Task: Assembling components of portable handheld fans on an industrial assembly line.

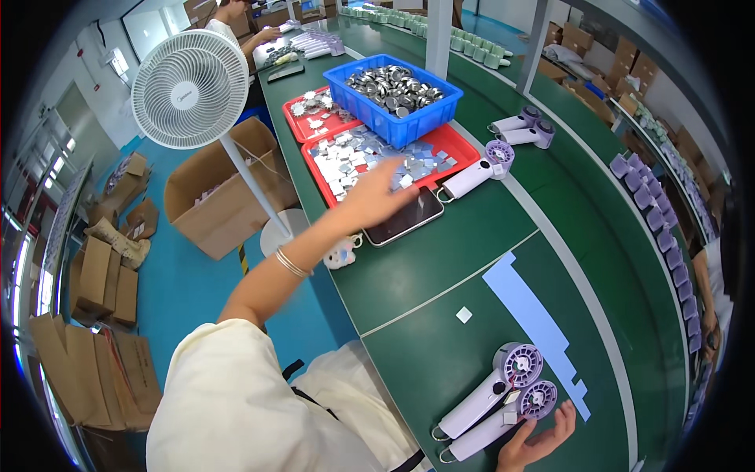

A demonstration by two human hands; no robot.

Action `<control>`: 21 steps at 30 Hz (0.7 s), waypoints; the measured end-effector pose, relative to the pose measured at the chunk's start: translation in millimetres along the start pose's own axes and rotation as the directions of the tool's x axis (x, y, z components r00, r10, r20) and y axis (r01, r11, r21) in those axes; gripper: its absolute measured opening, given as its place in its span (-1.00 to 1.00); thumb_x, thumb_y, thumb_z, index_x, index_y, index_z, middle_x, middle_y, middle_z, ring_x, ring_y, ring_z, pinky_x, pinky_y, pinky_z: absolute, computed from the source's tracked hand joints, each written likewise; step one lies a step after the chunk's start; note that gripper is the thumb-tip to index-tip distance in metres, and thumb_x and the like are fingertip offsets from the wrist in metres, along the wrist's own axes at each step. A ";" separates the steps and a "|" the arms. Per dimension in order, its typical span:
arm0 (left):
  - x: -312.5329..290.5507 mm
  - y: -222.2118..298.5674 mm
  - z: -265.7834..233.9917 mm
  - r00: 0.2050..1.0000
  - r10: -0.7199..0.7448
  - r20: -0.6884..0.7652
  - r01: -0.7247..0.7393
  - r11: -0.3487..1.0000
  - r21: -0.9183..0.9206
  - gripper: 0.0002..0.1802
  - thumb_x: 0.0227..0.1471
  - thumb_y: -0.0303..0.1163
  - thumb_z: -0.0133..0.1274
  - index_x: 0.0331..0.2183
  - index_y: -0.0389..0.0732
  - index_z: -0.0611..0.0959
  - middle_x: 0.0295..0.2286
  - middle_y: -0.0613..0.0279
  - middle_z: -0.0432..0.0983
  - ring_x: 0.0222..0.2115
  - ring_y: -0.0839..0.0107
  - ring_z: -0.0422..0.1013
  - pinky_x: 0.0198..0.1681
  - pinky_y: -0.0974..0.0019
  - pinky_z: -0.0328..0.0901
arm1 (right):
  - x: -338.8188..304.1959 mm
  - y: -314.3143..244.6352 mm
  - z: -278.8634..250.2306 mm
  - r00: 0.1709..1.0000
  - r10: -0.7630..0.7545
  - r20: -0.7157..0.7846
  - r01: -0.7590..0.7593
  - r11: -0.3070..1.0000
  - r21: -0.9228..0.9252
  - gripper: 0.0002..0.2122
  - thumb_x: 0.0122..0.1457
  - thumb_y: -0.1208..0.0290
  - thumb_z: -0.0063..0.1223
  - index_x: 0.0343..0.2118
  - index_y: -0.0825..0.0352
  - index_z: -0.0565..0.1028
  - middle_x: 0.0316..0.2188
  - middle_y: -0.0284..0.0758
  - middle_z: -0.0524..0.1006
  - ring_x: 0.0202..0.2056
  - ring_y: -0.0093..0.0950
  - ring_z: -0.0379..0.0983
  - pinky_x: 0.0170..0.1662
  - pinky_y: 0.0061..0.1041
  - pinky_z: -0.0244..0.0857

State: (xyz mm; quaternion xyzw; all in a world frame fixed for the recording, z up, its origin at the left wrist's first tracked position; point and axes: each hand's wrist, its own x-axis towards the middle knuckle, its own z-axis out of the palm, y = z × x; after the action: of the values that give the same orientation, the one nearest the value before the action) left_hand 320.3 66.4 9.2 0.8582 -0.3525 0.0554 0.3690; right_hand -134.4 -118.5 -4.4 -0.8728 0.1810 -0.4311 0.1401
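Observation:
My left hand, blurred by motion, stretches over the near edge of a red tray. Its fingers look apart, close to small white and bluish square pieces; I make out nothing in its grasp. At the lower right my right hand lies open beside two light-purple handheld fans, thumb and fingers apart. Both fans show round spoked heads, with red wire and small square pieces near their necks. A single white square lies on the green table. Beneath my left hand is a dark-screened phone.
A blue bin of round metal parts sits on the red tray. More handheld fans and a blue strip lie on the table. A standing fan and cardboard box are at left. Another person works far off.

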 end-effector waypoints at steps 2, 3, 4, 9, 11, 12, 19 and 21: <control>27.8 -34.8 -24.4 0.990 0.027 -0.139 -0.023 0.999 0.031 -0.40 0.10 -0.18 0.11 0.08 -0.33 0.44 0.05 -0.19 0.39 0.06 -0.06 0.35 0.16 0.08 0.24 | 1.8 -5.3 0.1 0.998 0.035 -0.044 -0.038 0.996 -0.081 -0.60 0.22 0.30 0.11 0.02 0.44 0.34 -0.02 -0.03 0.33 0.01 -0.09 0.28 0.10 -0.11 0.17; 44.0 -70.7 -34.9 0.965 0.127 -0.231 -0.090 0.982 0.164 -0.44 0.09 -0.23 0.11 0.06 -0.32 0.46 0.03 -0.19 0.40 0.05 -0.06 0.35 0.15 0.07 0.24 | 1.8 -6.1 2.8 0.998 0.031 -0.049 -0.035 0.996 -0.079 -0.60 0.22 0.30 0.11 0.02 0.44 0.34 -0.02 -0.03 0.33 0.01 -0.09 0.28 0.10 -0.11 0.17; 61.4 -94.3 -40.6 0.957 0.116 -0.267 -0.056 0.973 0.222 -0.46 0.06 -0.27 0.12 0.04 -0.32 0.48 0.00 -0.18 0.42 0.05 -0.08 0.34 0.15 0.06 0.24 | 1.3 -4.6 4.4 0.994 0.082 -0.074 -0.087 0.994 -0.059 -0.60 0.23 0.30 0.11 0.02 0.44 0.34 0.00 -0.01 0.30 0.03 -0.08 0.25 0.10 -0.10 0.16; 131.2 -214.8 -76.6 0.954 -0.110 -0.278 0.212 0.904 0.370 -0.43 -0.03 -0.25 0.17 0.01 -0.29 0.51 -0.01 -0.21 0.44 0.04 -0.10 0.35 0.09 -0.02 0.28 | -14.8 20.6 11.6 0.955 0.233 -0.185 -0.224 0.972 0.070 -0.61 0.19 0.51 -0.05 0.08 0.48 0.27 0.10 -0.06 0.28 0.16 -0.16 0.20 0.27 -0.16 0.01; 146.9 -257.0 -87.4 0.993 -0.011 -0.120 0.047 0.952 0.303 -0.43 0.07 -0.17 0.12 0.07 -0.25 0.48 0.01 -0.20 0.44 0.01 -0.06 0.40 0.08 0.07 0.31 | -18.5 16.2 -1.9 0.964 0.212 -0.162 -0.221 0.975 -0.037 -0.58 0.20 0.40 -0.01 0.08 0.48 0.28 0.10 -0.07 0.26 0.17 -0.20 0.20 0.28 -0.20 0.01; 148.7 -244.5 -50.8 0.995 -0.104 0.011 0.102 0.986 0.133 -0.41 0.16 -0.21 0.02 0.14 -0.33 0.40 0.04 -0.21 0.43 0.11 -0.08 0.31 0.19 0.02 0.19 | -15.9 11.4 -3.8 0.953 0.228 -0.201 -0.250 0.964 -0.092 -0.60 0.16 0.38 0.03 0.03 0.47 0.32 0.08 -0.07 0.29 0.12 -0.22 0.24 0.24 -0.23 0.06; 195.7 12.8 237.3 0.748 0.538 0.388 -0.408 0.834 -0.371 -0.43 0.18 -0.22 0.00 0.14 -0.33 0.40 0.04 -0.21 0.43 0.11 -0.07 0.32 0.19 0.03 0.19 | -6.8 12.2 31.1 0.945 0.269 -0.185 -0.267 0.963 0.036 -0.59 0.10 0.46 0.13 0.03 0.39 0.36 0.03 -0.06 0.36 0.06 -0.13 0.29 0.15 -0.21 0.18; 178.6 25.4 263.2 0.677 0.608 0.415 -0.442 0.787 -0.431 -0.43 0.18 -0.23 -0.01 0.14 -0.33 0.40 0.04 -0.21 0.43 0.11 -0.07 0.32 0.19 0.04 0.19 | -16.9 14.4 32.4 0.940 0.273 -0.204 -0.263 0.962 0.072 -0.57 0.13 0.50 0.10 0.07 0.39 0.32 0.04 -0.06 0.32 0.10 -0.13 0.26 0.19 -0.23 0.16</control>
State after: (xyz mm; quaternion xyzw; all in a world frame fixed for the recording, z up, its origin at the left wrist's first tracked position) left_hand 393.6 -223.5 -102.2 0.6333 -0.6786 -0.1336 0.3472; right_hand -120.7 -121.1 -41.1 -0.7858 0.3025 -0.5025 0.1964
